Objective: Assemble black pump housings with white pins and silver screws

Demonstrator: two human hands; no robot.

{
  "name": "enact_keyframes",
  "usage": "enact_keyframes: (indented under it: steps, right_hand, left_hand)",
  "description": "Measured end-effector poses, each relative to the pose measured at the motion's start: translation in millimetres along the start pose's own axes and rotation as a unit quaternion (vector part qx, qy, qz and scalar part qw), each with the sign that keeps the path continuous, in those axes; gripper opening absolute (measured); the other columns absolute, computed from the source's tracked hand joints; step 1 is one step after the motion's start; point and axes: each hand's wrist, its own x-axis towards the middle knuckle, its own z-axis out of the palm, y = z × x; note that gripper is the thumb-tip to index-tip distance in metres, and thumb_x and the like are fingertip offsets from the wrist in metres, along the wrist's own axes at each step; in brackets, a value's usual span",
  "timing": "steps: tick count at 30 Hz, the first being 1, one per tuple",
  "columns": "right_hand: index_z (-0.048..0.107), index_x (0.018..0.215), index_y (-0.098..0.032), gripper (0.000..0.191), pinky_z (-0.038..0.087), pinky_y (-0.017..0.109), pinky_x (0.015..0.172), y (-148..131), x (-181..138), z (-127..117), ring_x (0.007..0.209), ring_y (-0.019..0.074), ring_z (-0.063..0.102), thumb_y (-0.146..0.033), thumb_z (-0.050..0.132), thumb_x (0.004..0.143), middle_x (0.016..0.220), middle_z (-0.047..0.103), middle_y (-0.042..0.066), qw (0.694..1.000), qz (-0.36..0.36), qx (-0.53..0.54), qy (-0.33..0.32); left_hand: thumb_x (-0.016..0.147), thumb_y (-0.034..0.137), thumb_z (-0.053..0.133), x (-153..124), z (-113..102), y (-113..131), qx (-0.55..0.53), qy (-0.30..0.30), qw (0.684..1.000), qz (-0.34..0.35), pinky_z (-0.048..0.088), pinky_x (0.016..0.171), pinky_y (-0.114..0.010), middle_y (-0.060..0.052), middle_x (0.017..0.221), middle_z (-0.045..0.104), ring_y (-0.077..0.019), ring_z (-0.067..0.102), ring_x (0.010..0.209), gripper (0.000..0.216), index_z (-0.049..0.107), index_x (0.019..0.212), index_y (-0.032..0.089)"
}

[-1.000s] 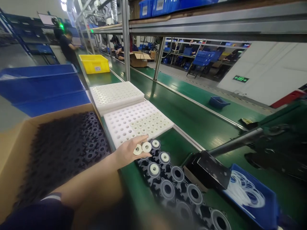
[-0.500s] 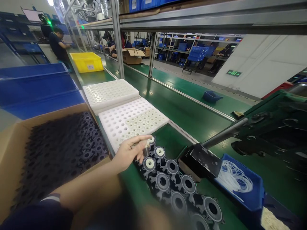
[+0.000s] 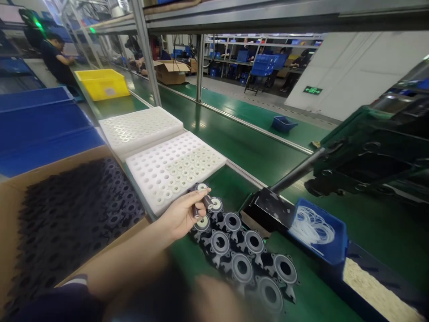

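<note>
Reaching out over the green desk (image 3: 241, 147), you are pinching a small dark cylinder (image 3: 203, 202) between the thumb and fingertips of your left hand (image 3: 182, 215), with the other fingers curling loosely under it. The cylinder is hanging just above the far end of a cluster of black parts (image 3: 241, 255), beside the ones that are carrying white rings (image 3: 216, 205). Your hand is sitting at the near corner of a white foam tray (image 3: 174, 170), with a second tray (image 3: 134, 129) lying behind that one. A cardboard box (image 3: 20, 197) of more black parts is standing to your left, and a blue bin (image 3: 337, 250) is lying well to the right. Your right hand (image 3: 211, 297) is showing only as a blur at the bottom edge, so I cannot tell how it is standing.
</note>
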Motion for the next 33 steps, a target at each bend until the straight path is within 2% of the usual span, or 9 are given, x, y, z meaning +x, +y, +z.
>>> enact_keyframes:
  steps: [4, 9, 11, 13, 20, 25, 27, 31, 33]
  right_hand:
    - [0.063, 0.125, -0.038, 0.034, 0.058, 0.031, 0.091, -2, -6, 9, 0.101, 0.0191, 0.068, -0.042, 0.062, 0.091, 0.112, 0.073, -0.003, 0.998, 0.063, 0.016, -0.019]
    - [0.057, 0.131, -0.036, 0.036, 0.051, 0.031, 0.100, -1, -8, 2, 0.109, 0.0175, 0.064, -0.042, 0.059, 0.095, 0.123, 0.068, -0.003, 0.989, 0.081, 0.087, -0.082]
    - [0.056, 0.132, -0.034, 0.036, 0.050, 0.030, 0.101, 0, -8, -3, 0.110, 0.0165, 0.064, -0.041, 0.057, 0.097, 0.123, 0.068, -0.002, 0.990, 0.069, 0.092, -0.081]
    - [0.056, 0.132, -0.031, 0.036, 0.050, 0.028, 0.100, 0, -6, -8, 0.107, 0.0147, 0.065, -0.040, 0.056, 0.097, 0.121, 0.069, -0.001, 0.992, 0.056, 0.085, -0.072]
    - [0.060, 0.127, -0.028, 0.031, 0.050, 0.026, 0.101, -3, 1, -23, 0.108, 0.0146, 0.065, -0.038, 0.052, 0.099, 0.119, 0.070, 0.001, 0.997, -0.001, 0.068, -0.034]
    - [0.065, 0.121, -0.035, 0.026, 0.051, 0.027, 0.099, -1, -3, -21, 0.110, 0.0147, 0.063, -0.032, 0.050, 0.100, 0.121, 0.067, -0.002, 0.998, -0.033, 0.042, -0.015]
    - [0.064, 0.122, -0.036, 0.027, 0.053, 0.026, 0.096, -3, -3, -19, 0.109, 0.0154, 0.063, -0.035, 0.049, 0.100, 0.120, 0.067, -0.002, 0.999, -0.019, 0.032, -0.001]
    - [0.066, 0.119, -0.041, 0.029, 0.058, 0.028, 0.089, -4, 0, -20, 0.104, 0.0182, 0.066, -0.030, 0.050, 0.098, 0.117, 0.068, -0.004, 0.999, -0.030, 0.025, 0.018]
    - [0.067, 0.119, -0.044, 0.033, 0.060, 0.027, 0.084, -2, 3, -22, 0.098, 0.0190, 0.068, -0.024, 0.052, 0.096, 0.115, 0.069, -0.004, 0.998, -0.042, 0.022, 0.026]
  left_hand:
    - [0.085, 0.026, 0.072, 15, 7, -17, 0.304, -0.085, 0.946, 0.076, 0.042, 0.052, -0.018, 0.000, 0.069, 0.062, -0.0070, 0.051, 0.055, 0.035, 0.063, 0.117, 0.016]
    - [0.085, 0.023, 0.064, 34, 14, -44, 0.557, -0.163, 0.805, 0.123, 0.052, 0.077, -0.032, -0.007, 0.092, 0.070, -0.0181, 0.065, 0.079, 0.036, 0.063, 0.121, 0.017]
    - [0.084, 0.021, 0.064, 35, 16, -49, 0.627, -0.189, 0.735, 0.179, 0.049, 0.092, -0.039, -0.010, 0.107, 0.068, -0.0236, 0.064, 0.098, 0.036, 0.066, 0.119, 0.019]
    - [0.084, 0.021, 0.064, 32, 18, -48, 0.654, -0.198, 0.698, 0.217, 0.044, 0.102, -0.041, -0.010, 0.121, 0.063, -0.0270, 0.059, 0.112, 0.039, 0.066, 0.123, 0.022]
    - [0.096, 0.023, 0.044, 1, 13, -58, 0.555, -0.194, 0.801, 0.110, 0.047, 0.090, -0.034, -0.007, 0.106, 0.062, -0.0203, 0.059, 0.090, 0.033, 0.066, 0.120, 0.026]
    - [0.094, 0.018, 0.045, -10, 4, -72, 0.526, -0.176, 0.811, 0.185, 0.046, 0.094, -0.035, -0.010, 0.112, 0.056, -0.0223, 0.057, 0.102, 0.028, 0.066, 0.112, 0.023]
    - [0.095, 0.019, 0.047, -13, 5, -62, 0.564, -0.197, 0.765, 0.240, 0.043, 0.103, -0.037, -0.012, 0.118, 0.056, -0.0242, 0.056, 0.113, 0.028, 0.064, 0.117, 0.023]
    - [0.092, 0.032, 0.062, -15, -1, -40, 0.670, -0.397, 0.563, 0.276, 0.025, 0.119, -0.045, -0.016, 0.148, 0.046, -0.0315, 0.039, 0.141, 0.052, 0.049, 0.142, 0.024]
    - [0.091, 0.037, 0.063, -11, -12, -41, 0.695, -0.438, 0.498, 0.278, 0.019, 0.122, -0.047, -0.015, 0.153, 0.042, -0.0327, 0.030, 0.146, 0.061, 0.043, 0.146, 0.022]
